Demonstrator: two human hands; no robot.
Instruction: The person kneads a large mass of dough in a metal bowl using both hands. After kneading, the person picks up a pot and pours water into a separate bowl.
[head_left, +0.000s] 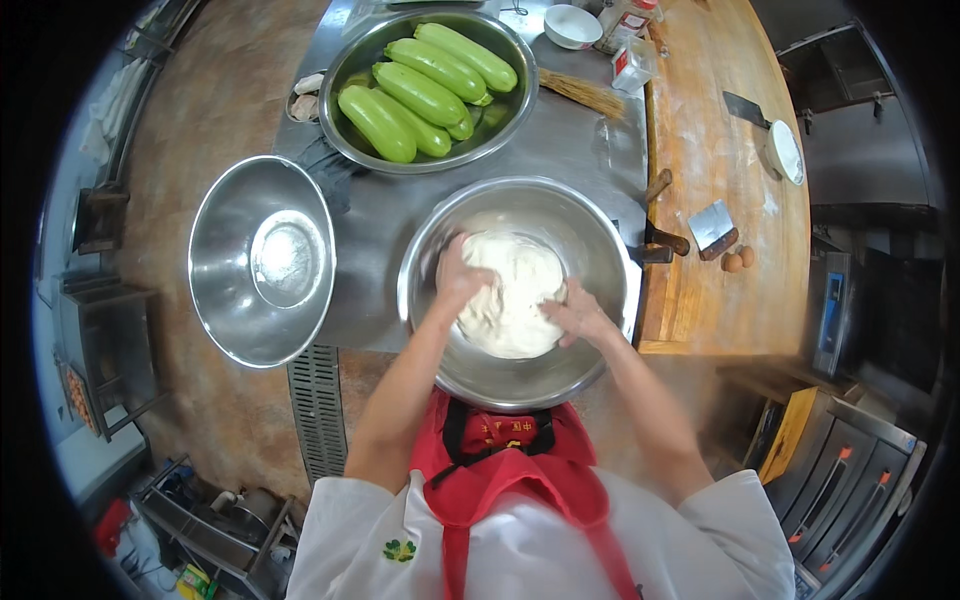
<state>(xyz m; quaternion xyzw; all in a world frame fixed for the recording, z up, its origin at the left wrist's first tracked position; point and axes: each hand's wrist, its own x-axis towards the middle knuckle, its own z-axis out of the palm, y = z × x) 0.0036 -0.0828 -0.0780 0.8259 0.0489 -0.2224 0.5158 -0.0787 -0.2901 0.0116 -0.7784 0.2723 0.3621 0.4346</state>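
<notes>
A large mass of pale dough (514, 296) sits in a wide stainless steel mixing bowl (596, 247) in front of me. My left hand (461, 276) grips the dough's left side, thumb over the top and fingers partly hidden along its far edge. On the right side, my right hand (583, 311) has its fingers pressed into the dough's edge. The bowl stands at the near edge of a steel worktop (367, 277), close against my red apron (517, 480). The dough's underside is hidden.
An empty steel bowl (225, 262) stands left, overhanging the worktop. Beyond is a steel basin (525, 112) of light green squash (420, 94). Several tool handles (667, 240) jut near my bowl's right side. A wooden board (690, 315) holds a dough scraper (711, 227), two eggs (738, 259) and a cleaver (745, 109).
</notes>
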